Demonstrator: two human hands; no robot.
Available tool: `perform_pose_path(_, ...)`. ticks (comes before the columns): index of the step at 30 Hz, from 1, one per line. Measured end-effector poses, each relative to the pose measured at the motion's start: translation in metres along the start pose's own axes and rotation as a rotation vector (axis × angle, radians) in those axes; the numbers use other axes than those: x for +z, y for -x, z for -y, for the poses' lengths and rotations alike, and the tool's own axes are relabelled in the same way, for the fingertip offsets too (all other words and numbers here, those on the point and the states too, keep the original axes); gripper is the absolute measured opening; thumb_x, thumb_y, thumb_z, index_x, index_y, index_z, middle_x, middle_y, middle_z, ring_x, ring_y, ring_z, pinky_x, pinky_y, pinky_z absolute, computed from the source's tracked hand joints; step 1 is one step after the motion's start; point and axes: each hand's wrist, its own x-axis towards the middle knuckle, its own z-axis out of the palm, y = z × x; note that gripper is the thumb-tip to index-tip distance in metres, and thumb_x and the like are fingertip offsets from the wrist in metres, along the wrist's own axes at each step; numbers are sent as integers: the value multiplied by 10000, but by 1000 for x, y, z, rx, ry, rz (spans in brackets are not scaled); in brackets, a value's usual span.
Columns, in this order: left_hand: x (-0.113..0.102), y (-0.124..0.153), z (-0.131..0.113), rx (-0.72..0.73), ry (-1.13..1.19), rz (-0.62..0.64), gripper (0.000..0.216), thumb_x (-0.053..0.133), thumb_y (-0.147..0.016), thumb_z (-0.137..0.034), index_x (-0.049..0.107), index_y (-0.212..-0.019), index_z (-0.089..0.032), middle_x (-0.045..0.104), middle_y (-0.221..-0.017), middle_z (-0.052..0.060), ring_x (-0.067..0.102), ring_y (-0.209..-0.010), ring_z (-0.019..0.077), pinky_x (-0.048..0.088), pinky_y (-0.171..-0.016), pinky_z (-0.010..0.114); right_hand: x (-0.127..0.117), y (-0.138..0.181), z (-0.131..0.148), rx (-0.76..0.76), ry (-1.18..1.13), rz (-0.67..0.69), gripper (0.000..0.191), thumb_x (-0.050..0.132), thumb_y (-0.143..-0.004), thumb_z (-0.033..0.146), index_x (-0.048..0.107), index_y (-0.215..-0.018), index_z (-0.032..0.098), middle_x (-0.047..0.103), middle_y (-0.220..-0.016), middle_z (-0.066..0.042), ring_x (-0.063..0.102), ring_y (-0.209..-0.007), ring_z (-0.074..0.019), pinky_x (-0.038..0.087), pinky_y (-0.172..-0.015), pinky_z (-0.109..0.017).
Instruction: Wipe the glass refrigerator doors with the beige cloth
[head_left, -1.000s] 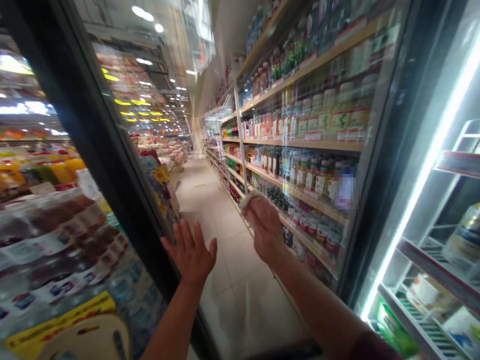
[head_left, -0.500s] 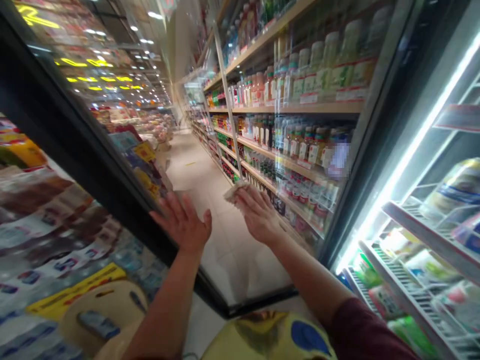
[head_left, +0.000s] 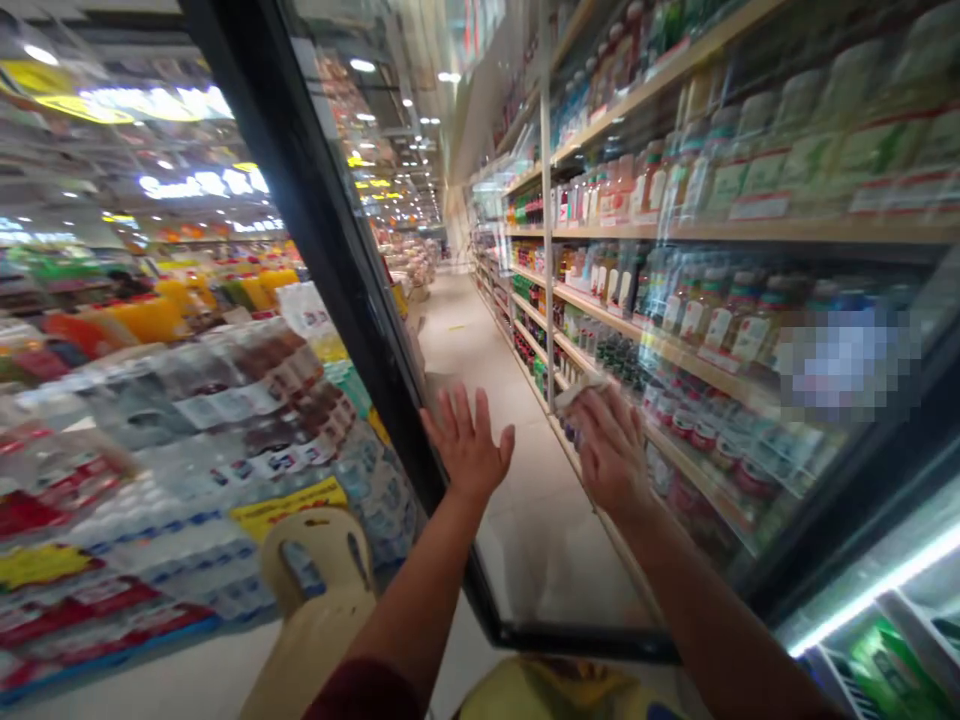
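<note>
A glass door (head_left: 540, 590) with a black frame fills the middle of the head view. Flat against it near the frame's left side is my left hand (head_left: 469, 445), fingers spread and holding nothing. My right hand (head_left: 611, 455) is on the glass to the right, its fingers pressed over a pale cloth (head_left: 581, 390). Only the cloth's upper left edge shows; my fingers hide the rest. Shelves of bottles show in the glass behind both hands.
A beige plastic chair (head_left: 322, 600) stands at the lower left, beside stacked packs of bottles (head_left: 172, 520). At the lower right is a lit cooler with a light strip (head_left: 877, 590) and green packages (head_left: 892, 660). The door's black frame (head_left: 322, 240) slants across the left.
The view has turned left, showing more of the stacked bottles and chair and less of the cooler. Both hands stay at the glass, the right still with the cloth.
</note>
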Motion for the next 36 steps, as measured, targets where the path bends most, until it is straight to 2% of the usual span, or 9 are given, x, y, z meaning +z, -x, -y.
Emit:
perform_pose_path(5,-4,-1,-4,10,-39,-5,693,424,-1087,-425,251,-1665,-82,277,-1670,260,104,-1606,369,71,-1288,648,0,-21,-25,172,49,-330,616,463,-990,94,441,-1597,199,437,-1648,-163,292,-1589,-355,301,-1259,-646)
perform_pose_path(8,-6,-2,-6,12,-59,3,690,407,-1091,-411,232,-1670,-81,250,-1683,250,99,-1606,370,74,-1292,639,5,-20,-6,116,4,-193,654,495,-983,126,388,-1625,188,434,-1651,-165,258,-1602,-343,305,-1272,-592)
perform_pose_path(11,-6,-2,-6,12,-72,7,686,397,-1093,-404,228,-1669,-72,218,-1696,243,92,-1606,373,68,-1295,631,6,-15,10,10,-37,-10,658,517,-978,105,401,-1618,210,587,-1538,-128,339,-1577,-281,274,-1302,-496)
perform_pose_path(17,-6,-1,-4,13,-78,8,692,444,-1071,-365,247,-1662,-66,252,-1683,253,108,-1604,378,74,-1291,643,-2,-27,-22,254,62,-342,560,462,-989,94,536,-1539,172,507,-1596,-177,361,-1559,-357,293,-1271,-596)
perform_pose_path(20,-6,-1,-3,15,-70,14,684,416,-1085,-369,222,-1671,-72,228,-1694,246,101,-1605,380,64,-1294,635,2,-25,-8,196,27,-233,622,499,-995,132,424,-1611,170,446,-1637,-185,278,-1594,-355,292,-1277,-577)
perform_pose_path(24,-6,-2,-2,13,-64,10,690,414,-1090,-373,203,-1677,-80,215,-1699,243,98,-1606,381,52,-1296,625,5,-13,15,21,-71,51,632,533,-1020,206,371,-1631,194,581,-1545,-129,304,-1591,-277,188,-1325,-499)
perform_pose_path(28,-5,-1,-1,15,-65,7,685,402,-1093,-384,211,-1675,-76,218,-1699,240,99,-1607,377,48,-1298,618,-3,-12,-3,107,-45,-80,524,380,-1071,265,467,-1584,207,538,-1584,-124,333,-1576,-317,88,-1317,-601)
perform_pose_path(32,-3,0,0,12,-50,3,696,446,-1075,-373,231,-1671,-85,262,-1684,243,108,-1606,372,65,-1295,631,3,-11,-1,130,-1,-139,566,430,-1054,222,411,-1617,170,476,-1620,-172,258,-1601,-338,247,-1292,-582)
perform_pose_path(36,-1,-1,0,21,-27,-22,690,446,-1079,-401,248,-1669,-103,289,-1671,249,104,-1608,353,77,-1291,643,8,-4,-3,39,31,-87,664,466,-988,34,399,-1620,225,622,-1501,-131,345,-1572,-261,333,-1282,-493)
